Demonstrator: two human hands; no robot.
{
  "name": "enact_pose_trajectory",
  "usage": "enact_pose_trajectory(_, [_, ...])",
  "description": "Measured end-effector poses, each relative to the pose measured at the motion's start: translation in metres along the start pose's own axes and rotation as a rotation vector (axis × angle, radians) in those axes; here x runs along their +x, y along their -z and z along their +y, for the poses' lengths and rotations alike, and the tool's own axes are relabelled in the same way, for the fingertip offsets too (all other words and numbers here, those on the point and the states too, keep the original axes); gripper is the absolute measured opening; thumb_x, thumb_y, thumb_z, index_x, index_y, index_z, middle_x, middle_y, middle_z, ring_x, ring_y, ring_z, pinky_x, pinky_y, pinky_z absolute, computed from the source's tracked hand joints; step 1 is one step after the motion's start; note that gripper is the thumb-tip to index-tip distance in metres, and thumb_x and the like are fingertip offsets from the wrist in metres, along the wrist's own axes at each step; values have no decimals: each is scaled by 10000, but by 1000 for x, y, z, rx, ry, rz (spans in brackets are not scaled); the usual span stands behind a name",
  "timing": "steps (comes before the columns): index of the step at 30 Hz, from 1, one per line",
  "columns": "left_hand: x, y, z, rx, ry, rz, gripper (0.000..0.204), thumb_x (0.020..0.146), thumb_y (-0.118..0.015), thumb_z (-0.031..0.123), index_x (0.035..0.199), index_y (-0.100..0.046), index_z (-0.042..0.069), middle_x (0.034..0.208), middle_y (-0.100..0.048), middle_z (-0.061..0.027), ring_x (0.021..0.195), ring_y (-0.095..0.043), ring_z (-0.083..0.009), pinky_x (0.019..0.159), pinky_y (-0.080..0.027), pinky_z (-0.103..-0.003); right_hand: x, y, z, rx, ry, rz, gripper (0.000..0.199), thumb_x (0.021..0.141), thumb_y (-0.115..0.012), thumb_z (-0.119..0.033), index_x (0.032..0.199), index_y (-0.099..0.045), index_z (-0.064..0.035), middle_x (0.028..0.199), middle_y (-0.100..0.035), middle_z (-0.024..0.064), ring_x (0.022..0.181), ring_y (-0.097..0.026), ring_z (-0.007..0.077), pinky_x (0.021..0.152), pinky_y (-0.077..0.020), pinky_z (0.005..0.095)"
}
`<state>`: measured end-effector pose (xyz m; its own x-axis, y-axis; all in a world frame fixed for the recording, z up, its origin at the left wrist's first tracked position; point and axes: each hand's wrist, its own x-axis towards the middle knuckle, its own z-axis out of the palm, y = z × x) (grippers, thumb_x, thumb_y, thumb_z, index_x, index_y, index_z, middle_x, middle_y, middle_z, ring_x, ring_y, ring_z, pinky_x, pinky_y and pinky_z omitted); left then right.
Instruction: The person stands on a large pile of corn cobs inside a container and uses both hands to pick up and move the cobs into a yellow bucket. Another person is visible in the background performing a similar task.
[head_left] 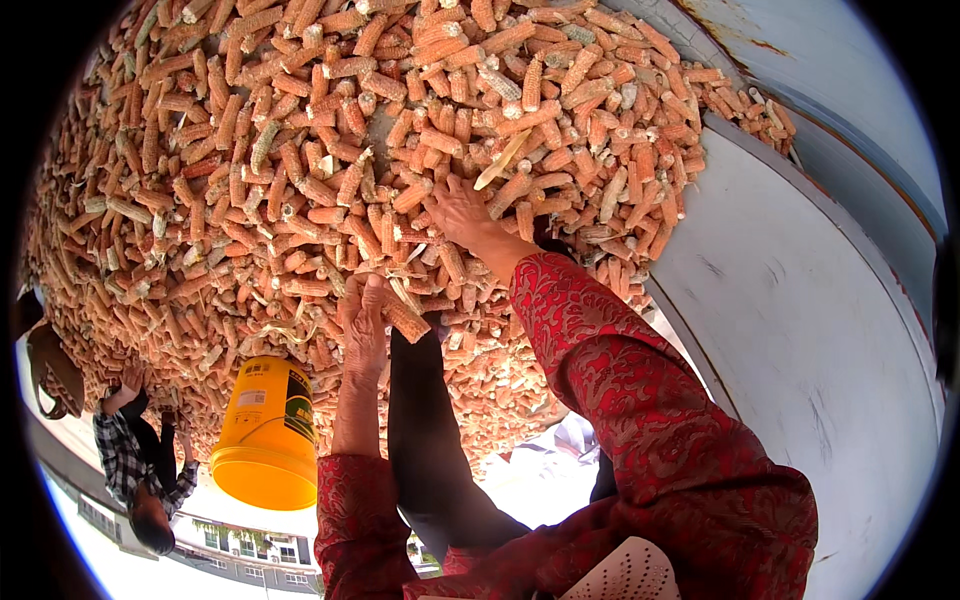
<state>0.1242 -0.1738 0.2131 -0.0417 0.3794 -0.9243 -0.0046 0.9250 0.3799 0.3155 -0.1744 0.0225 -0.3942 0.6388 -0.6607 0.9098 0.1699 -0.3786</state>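
While left hand [365,318] grips corn cob [405,320], right hand [458,212] touches pile [250,150]

The corn pile [300,150] is cut off by the round dark rim at top and left. The right hand [460,212] hides its fingertips among cobs. The other person [135,465] is partly cut off.

Pale concrete wall [800,330], bright daylight.

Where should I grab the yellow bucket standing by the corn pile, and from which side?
Grip the yellow bucket at its thick rolled rim, coming from its open mouth, the side turned away from the corn cobs. The smooth tapered wall offers little hold; no handle shows. The left hand is nearest but holds a cob.
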Motion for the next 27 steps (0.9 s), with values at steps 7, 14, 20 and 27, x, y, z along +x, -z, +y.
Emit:
enact_pose_trajectory(7, [-69,-32,1,-507,-102,-83,393,1014,-496,336,1288,-462,56,813,-567,-45,654,-574,-136,577,-508,-271,-54,49,28,3,65,36,268,915,-474,-138,1142,-581,-41,1313,-496,143,1354,-363,317,1050,-343,546])
enact_pose_trajectory(14, [-107,-61,-22,-608,181,-194,512,957,-596,378,1279,-458,5,783,-593,-39,630,-543,-136,572,-450,-266,-73,33,64,-340,-1,-148,485,851,-632,-108,1324,-525,-102,1427,-451,94,1370,-364,251,1066,-327,534])
enact_pose_trajectory(20, [-123,-69,-29,-672,281,-191,604,930,-587,500,1316,-458,53,770,-585,-41,663,-580,-159,603,-503,-305,-114,54,61,119,-90,120,588,831,-691,-177,1330,-461,33,1273,-541,147,1197,-509,271,936,-488,388])
enact_pose_trajectory(27, [-119,-94,3,-287,-19,-78,566,922,-670,325,1371,-405,106,1143,-584,-75,919,-563,-143,752,-498,-265,-208,163,-24,1751,-545,-77,437,818,-717,-200,1182,-590,6,868,-633,58,785,-596,104,677,-477,268])
